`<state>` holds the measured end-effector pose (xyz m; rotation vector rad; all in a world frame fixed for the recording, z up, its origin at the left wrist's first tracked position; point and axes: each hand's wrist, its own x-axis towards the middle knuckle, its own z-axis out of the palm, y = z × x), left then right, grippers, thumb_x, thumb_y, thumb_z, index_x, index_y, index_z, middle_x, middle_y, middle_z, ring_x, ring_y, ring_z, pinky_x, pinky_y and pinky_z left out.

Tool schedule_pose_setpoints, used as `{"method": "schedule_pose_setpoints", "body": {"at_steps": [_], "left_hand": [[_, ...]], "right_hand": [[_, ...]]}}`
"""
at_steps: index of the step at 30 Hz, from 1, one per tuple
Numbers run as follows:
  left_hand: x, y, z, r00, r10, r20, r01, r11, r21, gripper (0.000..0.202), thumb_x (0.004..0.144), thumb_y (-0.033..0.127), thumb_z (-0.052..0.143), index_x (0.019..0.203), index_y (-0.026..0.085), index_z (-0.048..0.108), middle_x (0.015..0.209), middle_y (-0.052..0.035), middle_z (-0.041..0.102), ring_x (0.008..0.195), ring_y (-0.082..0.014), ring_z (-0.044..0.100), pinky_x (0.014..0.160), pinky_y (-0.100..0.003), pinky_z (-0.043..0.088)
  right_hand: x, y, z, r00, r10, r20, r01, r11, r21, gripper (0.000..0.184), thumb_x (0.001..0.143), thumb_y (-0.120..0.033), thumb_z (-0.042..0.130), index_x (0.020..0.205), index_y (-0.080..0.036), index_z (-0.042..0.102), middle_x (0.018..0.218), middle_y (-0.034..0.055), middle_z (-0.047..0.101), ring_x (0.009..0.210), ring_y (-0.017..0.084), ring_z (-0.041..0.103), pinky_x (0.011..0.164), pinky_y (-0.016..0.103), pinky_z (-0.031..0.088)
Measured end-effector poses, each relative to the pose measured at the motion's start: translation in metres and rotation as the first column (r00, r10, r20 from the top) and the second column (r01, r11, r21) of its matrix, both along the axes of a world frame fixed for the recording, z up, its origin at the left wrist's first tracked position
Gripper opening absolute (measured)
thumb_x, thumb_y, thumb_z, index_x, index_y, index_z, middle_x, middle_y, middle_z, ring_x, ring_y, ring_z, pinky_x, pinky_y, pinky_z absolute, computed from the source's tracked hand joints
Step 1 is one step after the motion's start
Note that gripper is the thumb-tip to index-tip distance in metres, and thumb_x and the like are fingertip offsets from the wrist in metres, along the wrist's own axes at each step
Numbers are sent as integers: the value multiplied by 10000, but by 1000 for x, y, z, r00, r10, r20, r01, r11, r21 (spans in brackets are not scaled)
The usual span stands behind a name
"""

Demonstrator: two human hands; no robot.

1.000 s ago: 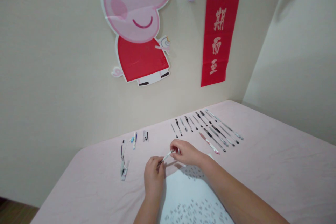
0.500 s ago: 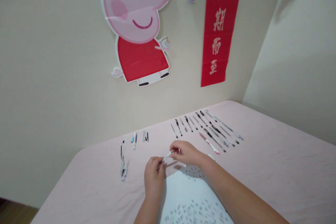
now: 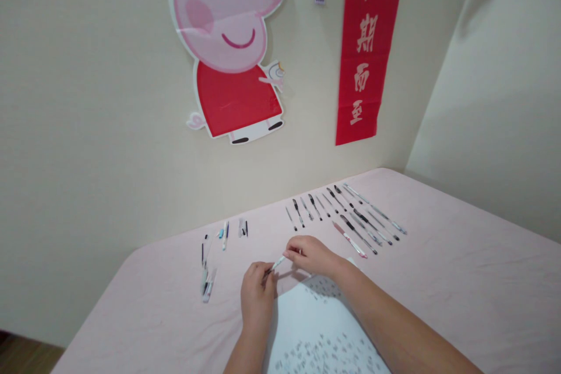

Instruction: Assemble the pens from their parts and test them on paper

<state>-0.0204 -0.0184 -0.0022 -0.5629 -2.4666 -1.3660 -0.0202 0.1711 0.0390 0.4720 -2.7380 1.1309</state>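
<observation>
A slim white pen (image 3: 279,262) slants between my two hands, just above the far edge of a paper sheet. My left hand (image 3: 258,284) is closed around its lower end, fingers curled. At the upper end, my right hand (image 3: 307,252) pinches it between thumb and fingertips. Beneath my forearms lies the white paper sheet (image 3: 302,315), covered in part with small dark handwritten marks. The pen's two ends are hidden in my fingers, so I cannot tell whether a cap is on it.
Several pens (image 3: 326,204) lie in rows at the back right, with a pink and white pen (image 3: 349,239) nearest my right hand. Loose pen parts (image 3: 208,283) and a blue piece (image 3: 221,234) lie at the left. A pink cloth (image 3: 153,315) covers the surface, which meets the wall (image 3: 109,128) behind.
My right hand has shifted very slightly to the right and its fingers have changed their pinch on the pen. The left hand and the lying pens look the same.
</observation>
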Motion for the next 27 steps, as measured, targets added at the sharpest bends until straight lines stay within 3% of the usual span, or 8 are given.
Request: {"method": "schedule_pose_setpoints", "body": {"at_steps": [2,4,9,12,17,20,27], "left_hand": [[0,0,0,1000,2,-8,-2,1000,-4,130,771,226,542,786,194,666,788,-57,636,772,-220,592,675,-332,468],[-1,0,-1,1000,3,-12,-3,1000,-9,130,772,224,541,787,192,667,787,-56,637,771,-219,591,679,-333,465],[-1,0,-1,1000,7,-19,-8,1000,-22,135,772,211,535,796,190,666,788,-55,636,776,-217,588,689,-335,459],[0,0,-1,1000,3,-20,-3,999,-35,132,774,210,535,792,190,665,790,-55,637,779,-217,586,691,-334,456],[-1,-1,-2,1000,9,-25,-10,999,-34,129,776,204,532,791,185,659,797,-58,639,785,-215,583,699,-336,457],[-1,0,-2,1000,4,-21,-5,1000,-28,130,772,201,533,787,186,661,795,-60,639,783,-218,583,695,-337,459],[0,0,-2,1000,-2,-6,1,999,-43,130,770,199,536,792,196,664,800,-57,631,796,-226,581,695,-341,450]], "right_hand": [[1,0,1,1000,-1,-11,0,999,-36,60,798,-223,606,813,-165,612,721,-13,576,631,104,490,581,202,339],[2,0,1,1000,1,-24,-3,999,-53,88,760,-171,622,846,-170,605,749,-11,585,649,110,503,594,202,356],[1,-1,0,1000,6,-28,-6,1000,-15,43,788,-146,575,759,-170,597,698,-19,565,625,106,478,576,203,331],[-1,-1,-1,1000,-14,-23,15,999,32,174,830,-207,555,663,-163,578,619,-26,525,581,103,439,547,210,294],[1,-1,-2,1000,7,2,-7,999,-38,44,790,-210,609,810,-171,607,715,-17,585,629,106,486,577,200,333],[2,0,-1,1000,24,-8,-24,999,-33,22,789,-171,593,805,-174,608,717,-18,585,637,107,488,587,200,333],[-1,-2,-1,1000,-3,-29,5,998,59,300,858,-245,536,571,-160,521,539,-51,423,534,90,368,521,214,230]]}}
